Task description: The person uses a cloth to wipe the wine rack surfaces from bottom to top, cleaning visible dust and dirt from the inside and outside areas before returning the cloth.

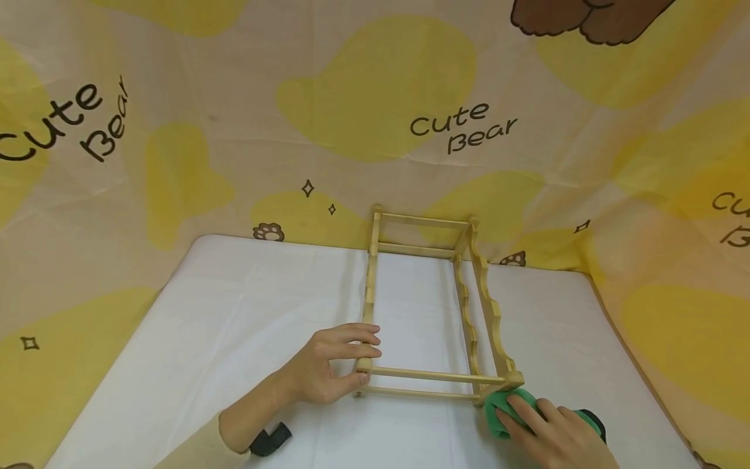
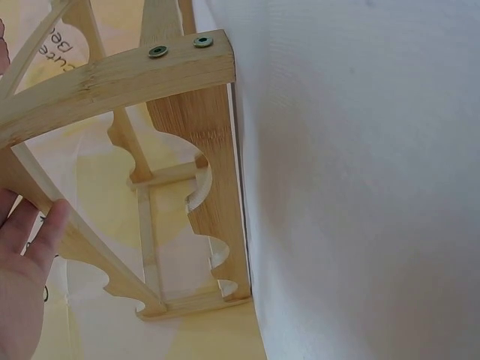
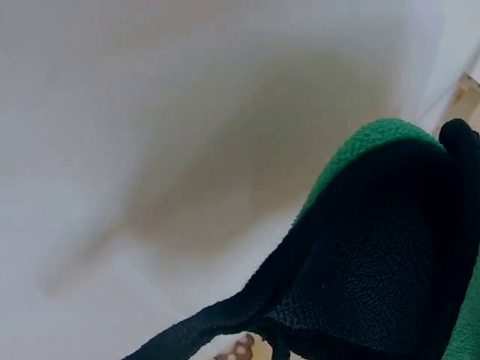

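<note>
A pale wooden rack (image 1: 433,376) with scalloped side rails lies lengthwise on the white surface, its far end near the patterned backdrop. My left hand (image 1: 328,361) grips its left rail close to the near corner, fingers over the rail and thumb at the corner. In the left wrist view, two metal screw heads show on a bar of the rack (image 2: 112,82), and fingertips rest against a scalloped rail. My right hand (image 1: 553,430) holds a bunched green cloth (image 1: 498,420) against the rack's near right corner. Black edging and a dark side of the cloth (image 3: 379,135) fill much of the right wrist view.
A white-covered table (image 1: 193,352) lies under the rack. Yellow and beige fabric (image 1: 363,85) printed with "Cute Bear" rises behind it and along both sides. A small black item (image 1: 271,440) shows beside my left wrist.
</note>
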`<state>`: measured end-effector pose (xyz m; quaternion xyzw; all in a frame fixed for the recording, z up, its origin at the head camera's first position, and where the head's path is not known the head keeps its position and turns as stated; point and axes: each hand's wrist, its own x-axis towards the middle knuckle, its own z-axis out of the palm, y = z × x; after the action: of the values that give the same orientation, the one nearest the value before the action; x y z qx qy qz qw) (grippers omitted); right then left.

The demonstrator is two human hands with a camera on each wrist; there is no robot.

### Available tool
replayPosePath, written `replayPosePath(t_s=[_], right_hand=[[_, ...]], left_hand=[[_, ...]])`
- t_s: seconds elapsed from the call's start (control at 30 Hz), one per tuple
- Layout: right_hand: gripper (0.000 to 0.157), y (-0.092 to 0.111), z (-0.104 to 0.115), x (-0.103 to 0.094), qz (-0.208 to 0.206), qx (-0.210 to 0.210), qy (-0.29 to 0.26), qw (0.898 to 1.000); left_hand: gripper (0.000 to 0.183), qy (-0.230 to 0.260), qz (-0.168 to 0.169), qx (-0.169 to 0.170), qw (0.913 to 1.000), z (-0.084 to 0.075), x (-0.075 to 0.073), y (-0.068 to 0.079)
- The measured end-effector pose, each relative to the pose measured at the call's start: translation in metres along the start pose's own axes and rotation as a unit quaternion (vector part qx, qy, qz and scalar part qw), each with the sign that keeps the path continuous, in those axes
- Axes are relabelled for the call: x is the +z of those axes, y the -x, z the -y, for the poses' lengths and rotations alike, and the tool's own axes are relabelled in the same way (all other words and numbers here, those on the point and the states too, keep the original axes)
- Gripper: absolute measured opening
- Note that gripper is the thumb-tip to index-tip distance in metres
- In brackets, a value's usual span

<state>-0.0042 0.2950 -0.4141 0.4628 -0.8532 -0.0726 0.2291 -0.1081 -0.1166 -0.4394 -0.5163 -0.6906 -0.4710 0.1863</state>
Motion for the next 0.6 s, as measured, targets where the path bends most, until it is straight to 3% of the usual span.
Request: replayPosePath(t_s=[0.6], right_hand=[[0.080,-0.007,-0.006,-0.020,-0.126,0.030,0.006,0.991]], left_hand=[[0.039,0.005,0.006,-0.001,1.0000,-0.001,-0.001,0.000]])
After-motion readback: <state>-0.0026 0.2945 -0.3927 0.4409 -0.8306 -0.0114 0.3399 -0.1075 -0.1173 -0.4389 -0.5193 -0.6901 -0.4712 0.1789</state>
